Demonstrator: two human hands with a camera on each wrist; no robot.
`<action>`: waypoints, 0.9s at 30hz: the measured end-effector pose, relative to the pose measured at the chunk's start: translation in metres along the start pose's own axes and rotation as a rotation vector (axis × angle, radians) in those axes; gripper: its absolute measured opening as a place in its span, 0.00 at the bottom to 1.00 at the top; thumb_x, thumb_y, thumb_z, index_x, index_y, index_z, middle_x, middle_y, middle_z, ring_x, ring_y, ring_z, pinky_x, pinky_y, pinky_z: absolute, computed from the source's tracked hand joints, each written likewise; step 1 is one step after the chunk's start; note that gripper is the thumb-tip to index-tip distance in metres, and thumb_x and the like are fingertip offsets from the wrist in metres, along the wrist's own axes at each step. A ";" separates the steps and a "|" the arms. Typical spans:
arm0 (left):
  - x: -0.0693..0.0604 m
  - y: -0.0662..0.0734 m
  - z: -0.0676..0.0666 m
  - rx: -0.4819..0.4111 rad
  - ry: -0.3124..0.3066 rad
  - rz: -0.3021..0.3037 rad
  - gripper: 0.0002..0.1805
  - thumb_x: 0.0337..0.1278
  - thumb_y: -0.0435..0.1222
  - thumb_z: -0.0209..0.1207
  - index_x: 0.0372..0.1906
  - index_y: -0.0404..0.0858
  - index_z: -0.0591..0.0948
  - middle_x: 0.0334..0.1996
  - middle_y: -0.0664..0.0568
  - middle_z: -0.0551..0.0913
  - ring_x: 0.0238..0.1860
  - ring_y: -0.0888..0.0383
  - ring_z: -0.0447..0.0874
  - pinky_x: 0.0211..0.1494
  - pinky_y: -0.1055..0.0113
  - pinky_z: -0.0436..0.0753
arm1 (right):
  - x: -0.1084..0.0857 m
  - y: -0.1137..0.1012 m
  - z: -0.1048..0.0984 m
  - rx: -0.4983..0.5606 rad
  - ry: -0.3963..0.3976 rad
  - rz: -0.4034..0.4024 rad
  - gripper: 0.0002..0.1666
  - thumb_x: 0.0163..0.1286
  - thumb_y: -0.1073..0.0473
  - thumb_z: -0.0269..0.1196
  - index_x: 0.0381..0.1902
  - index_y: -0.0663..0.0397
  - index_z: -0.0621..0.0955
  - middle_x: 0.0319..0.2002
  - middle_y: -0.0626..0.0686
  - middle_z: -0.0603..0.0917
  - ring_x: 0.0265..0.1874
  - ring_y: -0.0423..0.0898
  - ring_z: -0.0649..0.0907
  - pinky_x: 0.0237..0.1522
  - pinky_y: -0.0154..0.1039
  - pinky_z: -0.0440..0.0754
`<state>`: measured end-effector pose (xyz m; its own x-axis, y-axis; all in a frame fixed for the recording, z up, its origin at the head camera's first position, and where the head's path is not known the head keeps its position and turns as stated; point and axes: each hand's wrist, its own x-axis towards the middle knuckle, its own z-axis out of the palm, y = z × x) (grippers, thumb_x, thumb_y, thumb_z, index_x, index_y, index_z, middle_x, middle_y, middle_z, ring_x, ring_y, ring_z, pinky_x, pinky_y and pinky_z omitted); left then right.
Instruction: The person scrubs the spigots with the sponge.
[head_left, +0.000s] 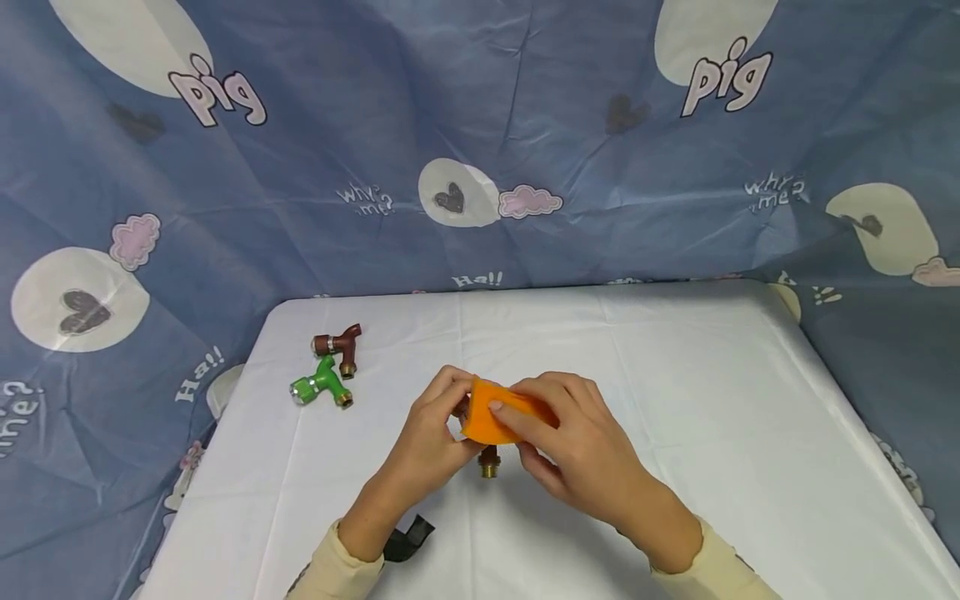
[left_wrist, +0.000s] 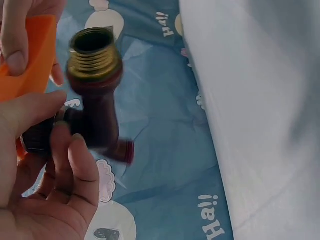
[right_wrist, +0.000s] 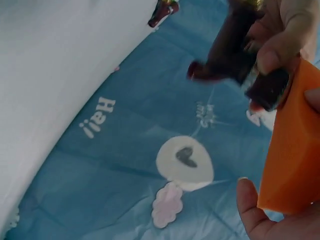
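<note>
A dark red-brown faucet [left_wrist: 100, 117] with a threaded brass end is held by my left hand [head_left: 427, 442], its fingers and thumb around the knob end. In the head view the faucet's brass end [head_left: 489, 468] points down toward me, and most of its body is hidden. My right hand [head_left: 585, 437] grips a folded orange cloth [head_left: 491, 423], thumb on its near face. In the right wrist view the orange cloth [right_wrist: 295, 155] lies against the knob of the faucet [right_wrist: 230, 52].
On the white-covered table [head_left: 712, 392], a green faucet [head_left: 324, 383] and another red-brown faucet [head_left: 345, 346] lie at the left. A black curved piece [head_left: 408, 540] lies by the left forearm, partly hidden by it. A blue printed cloth [head_left: 300, 167] hangs behind the table.
</note>
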<state>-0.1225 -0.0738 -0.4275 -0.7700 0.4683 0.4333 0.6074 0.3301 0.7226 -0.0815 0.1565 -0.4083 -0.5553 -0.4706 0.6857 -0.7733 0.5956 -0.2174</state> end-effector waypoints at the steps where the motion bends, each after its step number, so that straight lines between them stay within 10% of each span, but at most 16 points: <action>1: 0.000 0.000 0.000 0.001 0.005 -0.002 0.31 0.44 0.20 0.78 0.57 0.38 0.82 0.50 0.56 0.75 0.39 0.62 0.77 0.43 0.70 0.83 | -0.001 0.002 -0.001 -0.002 -0.006 0.010 0.22 0.69 0.61 0.65 0.61 0.47 0.86 0.57 0.57 0.82 0.55 0.58 0.78 0.54 0.57 0.78; 17: 0.000 -0.005 0.000 0.047 -0.026 0.037 0.31 0.54 0.28 0.77 0.64 0.45 0.84 0.53 0.57 0.77 0.36 0.62 0.73 0.35 0.70 0.78 | -0.019 0.035 -0.014 -0.024 0.021 0.133 0.24 0.67 0.59 0.63 0.61 0.50 0.85 0.58 0.58 0.80 0.55 0.60 0.77 0.55 0.56 0.75; 27: 0.003 -0.004 0.002 0.048 -0.045 0.053 0.29 0.51 0.26 0.78 0.60 0.38 0.85 0.53 0.56 0.78 0.43 0.62 0.78 0.47 0.69 0.85 | -0.002 0.006 -0.006 0.050 0.080 0.003 0.21 0.81 0.51 0.55 0.63 0.48 0.85 0.58 0.57 0.81 0.55 0.58 0.78 0.56 0.55 0.77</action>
<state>-0.1267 -0.0718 -0.4305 -0.7277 0.5221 0.4448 0.6565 0.3425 0.6720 -0.0833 0.1654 -0.4071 -0.5326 -0.4141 0.7381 -0.7871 0.5629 -0.2522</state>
